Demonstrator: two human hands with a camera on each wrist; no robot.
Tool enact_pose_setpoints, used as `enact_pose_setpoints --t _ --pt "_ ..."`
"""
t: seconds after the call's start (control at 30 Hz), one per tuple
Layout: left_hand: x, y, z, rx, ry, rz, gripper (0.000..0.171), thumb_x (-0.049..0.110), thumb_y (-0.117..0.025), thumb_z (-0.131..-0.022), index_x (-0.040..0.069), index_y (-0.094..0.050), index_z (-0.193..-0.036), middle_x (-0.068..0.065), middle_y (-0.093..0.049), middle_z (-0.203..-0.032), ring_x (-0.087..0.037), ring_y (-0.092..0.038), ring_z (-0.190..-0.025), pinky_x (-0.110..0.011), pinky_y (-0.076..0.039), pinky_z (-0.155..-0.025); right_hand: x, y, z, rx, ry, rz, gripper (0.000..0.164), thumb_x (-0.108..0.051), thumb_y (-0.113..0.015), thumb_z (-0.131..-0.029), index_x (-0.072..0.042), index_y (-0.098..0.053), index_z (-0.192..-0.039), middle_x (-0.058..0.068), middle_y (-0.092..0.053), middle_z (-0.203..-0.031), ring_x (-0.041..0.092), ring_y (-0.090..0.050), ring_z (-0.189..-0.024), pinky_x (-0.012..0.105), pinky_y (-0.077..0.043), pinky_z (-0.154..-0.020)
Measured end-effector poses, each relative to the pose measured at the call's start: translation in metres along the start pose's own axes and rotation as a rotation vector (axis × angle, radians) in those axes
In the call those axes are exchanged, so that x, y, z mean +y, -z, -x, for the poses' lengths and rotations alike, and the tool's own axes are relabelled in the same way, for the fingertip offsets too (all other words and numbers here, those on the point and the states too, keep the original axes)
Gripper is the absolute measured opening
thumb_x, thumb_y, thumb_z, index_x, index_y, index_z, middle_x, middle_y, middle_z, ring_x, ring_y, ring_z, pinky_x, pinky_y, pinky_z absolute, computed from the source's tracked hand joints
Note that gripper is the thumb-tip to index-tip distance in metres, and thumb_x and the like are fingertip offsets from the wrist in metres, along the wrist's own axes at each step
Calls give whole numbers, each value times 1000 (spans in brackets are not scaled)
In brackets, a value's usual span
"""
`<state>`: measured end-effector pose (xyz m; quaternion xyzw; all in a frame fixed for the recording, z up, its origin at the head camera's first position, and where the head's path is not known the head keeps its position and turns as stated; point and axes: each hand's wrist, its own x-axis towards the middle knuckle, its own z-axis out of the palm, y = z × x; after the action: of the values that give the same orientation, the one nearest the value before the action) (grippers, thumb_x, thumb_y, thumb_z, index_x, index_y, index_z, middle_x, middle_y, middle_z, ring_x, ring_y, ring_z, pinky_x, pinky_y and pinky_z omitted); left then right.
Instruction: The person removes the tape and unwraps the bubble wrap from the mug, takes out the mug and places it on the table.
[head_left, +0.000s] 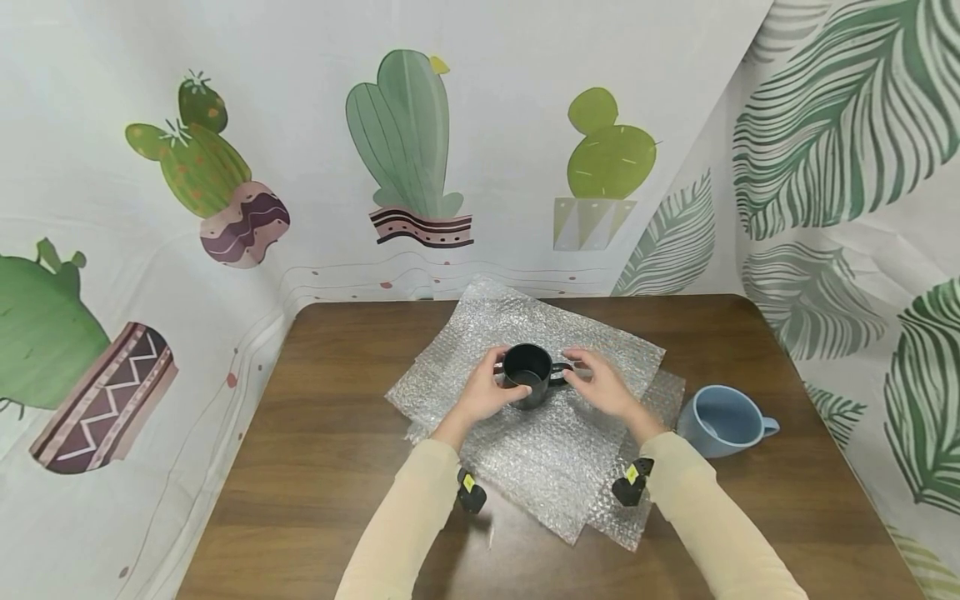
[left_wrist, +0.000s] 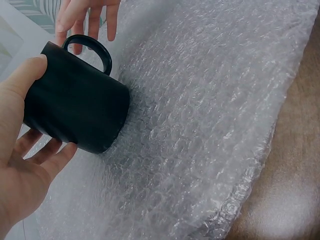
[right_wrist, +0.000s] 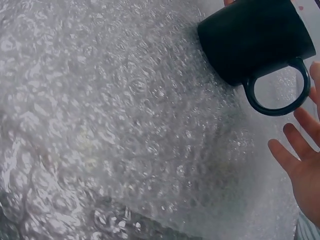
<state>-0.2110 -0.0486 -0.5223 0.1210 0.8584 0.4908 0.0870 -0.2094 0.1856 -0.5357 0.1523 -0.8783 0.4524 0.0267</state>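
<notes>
A black mug [head_left: 528, 377] stands upright on bubble wrap [head_left: 517, 450], its handle [left_wrist: 90, 47] pointing right in the head view. My left hand [head_left: 484, 388] grips the mug's left side, thumb near the rim and fingers around the body, as the left wrist view shows. Close by the handle is my right hand [head_left: 600, 387], its fingers [right_wrist: 285, 156] spread and loosely extended. The thumb and index finger of that hand are right at the handle's outer edge. Part of the left fingers is hidden behind the mug.
A blue mug [head_left: 722, 422] stands at the right of the wooden table [head_left: 322, 450], handle outward. Another bubble wrap sheet [head_left: 628, 517] shows beneath the top one. Printed cloth [head_left: 510, 167] with cacti hangs behind the table.
</notes>
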Motion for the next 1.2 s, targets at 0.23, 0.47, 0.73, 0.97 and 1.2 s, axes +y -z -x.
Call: enact_pose_setpoints --t 0.23,0.47,0.73,0.97,1.2 --pt "0 0 0 -5 6 15 76 25 -76 -74 14 -36 -137 -13 -47 -131 -31 -51 -116 -33 -49 -90 1 -6 -1 -25 -71 -68 36 -12 -57 -91 1 -50 -124 22 -51 -124 37 -53 -111 45 -48 -91" --pt "-2 -1 -1 -9 -11 27 75 24 -76 -75 13 -35 -137 -13 -46 -131 -32 -50 -116 -33 -49 -89 -2 -11 0 -30 -111 -61 35 -16 -57 -92 -1 -52 -123 19 -55 -121 34 -58 -102 43 -50 -86" --pt "-3 -2 -1 -15 -5 20 74 26 -75 -76 14 -35 -137 -12 -46 -132 -31 -50 -117 -32 -49 -89 -1 -18 -2 9 -102 -78 28 -11 -57 -90 0 -56 -116 17 -59 -111 30 -60 -95 40 -51 -81" --pt "-3 -2 -1 -11 -6 27 75 25 -76 -75 14 -35 -137 -12 -45 -133 -31 -49 -117 -33 -49 -89 -6 -23 -3 54 -98 -93 18 -7 -58 -89 2 -59 -105 16 -61 -99 26 -59 -87 34 -50 -76" --pt "-3 -1 -1 -15 -1 28 76 25 -75 -76 14 -34 -138 -12 -44 -132 -31 -49 -118 -33 -50 -89 -9 -23 -4 35 -161 -116 18 -9 -56 -90 1 -58 -105 15 -59 -99 23 -57 -86 29 -47 -73"
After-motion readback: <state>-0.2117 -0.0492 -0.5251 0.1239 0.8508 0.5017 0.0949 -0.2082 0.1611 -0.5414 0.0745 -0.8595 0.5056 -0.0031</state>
